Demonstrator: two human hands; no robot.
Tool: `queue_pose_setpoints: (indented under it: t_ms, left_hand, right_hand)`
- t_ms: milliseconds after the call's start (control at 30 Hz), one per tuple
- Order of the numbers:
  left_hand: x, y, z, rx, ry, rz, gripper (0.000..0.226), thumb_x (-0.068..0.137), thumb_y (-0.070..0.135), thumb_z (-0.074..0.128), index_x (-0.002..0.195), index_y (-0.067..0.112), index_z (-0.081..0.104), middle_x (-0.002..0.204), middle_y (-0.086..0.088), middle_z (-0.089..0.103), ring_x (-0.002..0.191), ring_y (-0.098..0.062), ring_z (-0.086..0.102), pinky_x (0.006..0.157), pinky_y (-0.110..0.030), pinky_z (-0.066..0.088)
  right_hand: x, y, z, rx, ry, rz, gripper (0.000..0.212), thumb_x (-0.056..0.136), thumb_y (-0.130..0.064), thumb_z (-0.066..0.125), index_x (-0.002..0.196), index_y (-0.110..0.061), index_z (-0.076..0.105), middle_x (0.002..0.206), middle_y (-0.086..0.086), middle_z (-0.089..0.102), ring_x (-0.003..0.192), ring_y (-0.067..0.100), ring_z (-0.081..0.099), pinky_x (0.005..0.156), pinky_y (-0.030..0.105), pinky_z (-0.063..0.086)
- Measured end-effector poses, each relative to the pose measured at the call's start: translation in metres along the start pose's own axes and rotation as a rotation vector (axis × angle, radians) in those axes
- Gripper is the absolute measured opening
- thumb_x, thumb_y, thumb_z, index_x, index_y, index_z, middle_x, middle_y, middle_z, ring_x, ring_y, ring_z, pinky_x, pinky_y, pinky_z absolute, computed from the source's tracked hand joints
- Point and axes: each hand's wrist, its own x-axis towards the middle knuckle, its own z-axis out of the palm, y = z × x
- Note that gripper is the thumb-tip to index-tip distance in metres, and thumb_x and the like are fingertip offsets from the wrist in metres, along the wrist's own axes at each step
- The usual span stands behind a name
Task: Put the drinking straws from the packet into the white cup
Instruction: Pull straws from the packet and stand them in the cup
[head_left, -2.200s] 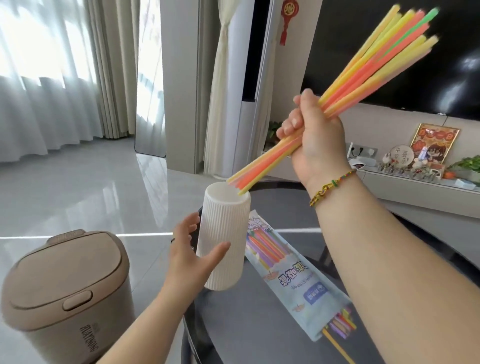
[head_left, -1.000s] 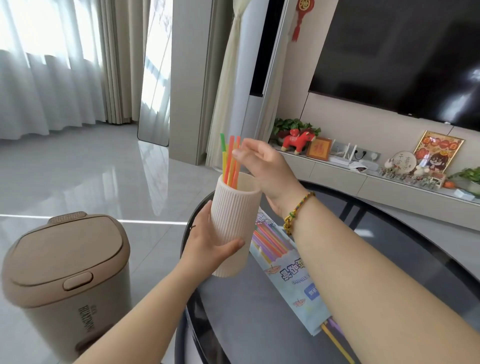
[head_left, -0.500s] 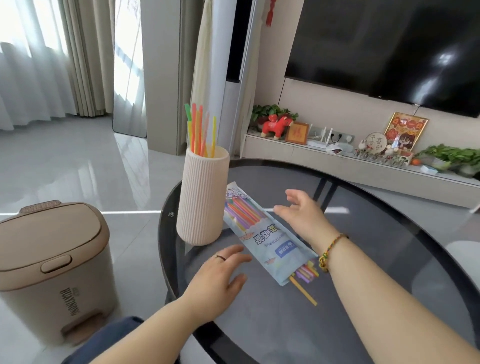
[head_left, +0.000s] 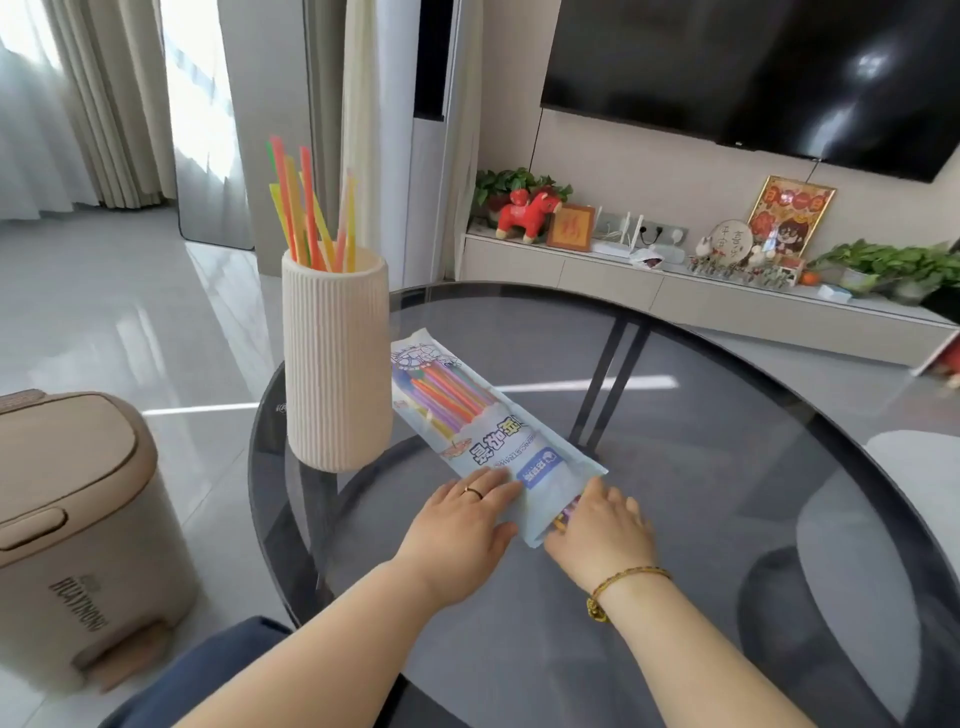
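A tall ribbed white cup (head_left: 336, 364) stands upright at the left of the round glass table (head_left: 727, 467), with several coloured straws (head_left: 311, 208) sticking out of its top. The straw packet (head_left: 467, 415) lies flat just right of the cup, its open end towards me. My left hand (head_left: 462, 519) rests flat on the packet's near left corner. My right hand (head_left: 597, 530) is at the packet's open end, fingers over the straw tips (head_left: 566, 512) that poke out; its grip is hidden.
A beige pedal bin (head_left: 78, 519) stands on the floor left of the table. A low TV shelf (head_left: 675, 280) with plants and ornaments runs along the far wall under a dark screen (head_left: 753, 67).
The straws went from my right hand into the cup. Both hands then left the cup and came down onto the near end of the packet.
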Motion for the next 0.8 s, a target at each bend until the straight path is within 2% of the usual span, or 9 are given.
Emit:
queue_pose_setpoints:
  t_ms: [167,333,433,567,667,800]
  left_hand:
    - [0.005,-0.003,0.003,-0.003,0.009,-0.002,0.047,0.094,0.031,0.035,0.139,0.026,0.023,0.153,0.008,0.017,0.138,-0.01,0.02,0.102,-0.016,0.005]
    - [0.005,-0.002,0.005,0.021,0.025,-0.015,0.056,0.093,0.034,0.035,0.142,0.027,0.009,0.155,0.006,0.007,0.141,-0.011,0.008,0.108,-0.02,0.0]
    - [0.008,0.002,0.006,0.079,0.037,0.016,0.061,0.092,0.036,0.037,0.143,0.027,0.004,0.156,0.004,0.001,0.142,-0.011,0.002,0.112,-0.025,-0.005]
    - [0.018,0.006,0.008,0.124,0.006,0.02,0.062,0.09,0.041,0.039,0.142,0.031,0.006,0.156,0.006,0.0,0.142,-0.013,-0.002,0.115,-0.034,0.0]
    - [0.024,0.007,0.009,0.157,0.015,-0.004,0.057,0.092,0.041,0.035,0.141,0.032,0.009,0.156,0.005,0.002,0.142,-0.014,0.0,0.115,-0.036,0.002]
    - [0.025,0.005,0.009,0.147,0.019,-0.027,0.052,0.094,0.04,0.031,0.141,0.032,0.011,0.155,0.004,0.007,0.142,-0.014,0.005,0.115,-0.033,0.004]
  right_hand:
    - [0.016,-0.005,-0.004,-0.04,0.016,0.025,0.04,0.087,-0.022,0.048,0.122,-0.005,0.039,0.13,0.011,0.049,0.122,0.027,0.045,0.096,0.034,0.04]
    - [0.022,-0.004,-0.004,-0.063,0.012,-0.02,0.027,0.094,-0.014,0.036,0.118,-0.002,0.04,0.123,0.013,0.058,0.111,0.03,0.057,0.084,0.034,0.047]
    - [0.021,-0.006,-0.005,-0.101,0.016,-0.066,0.027,0.094,-0.011,0.031,0.118,-0.001,0.04,0.122,0.014,0.058,0.111,0.03,0.057,0.085,0.035,0.047]
    - [0.022,-0.009,-0.003,-0.124,-0.008,-0.107,0.035,0.094,-0.01,0.032,0.126,0.002,0.032,0.126,0.014,0.056,0.114,0.029,0.056,0.088,0.035,0.047]
    - [0.023,-0.007,0.0,-0.15,-0.007,-0.135,0.044,0.093,-0.008,0.032,0.134,0.005,0.024,0.129,0.015,0.054,0.116,0.029,0.055,0.089,0.035,0.046]
    - [0.021,0.003,0.002,-0.167,-0.002,-0.143,0.035,0.094,-0.012,0.033,0.126,0.003,0.033,0.123,0.014,0.058,0.111,0.03,0.058,0.084,0.034,0.047]
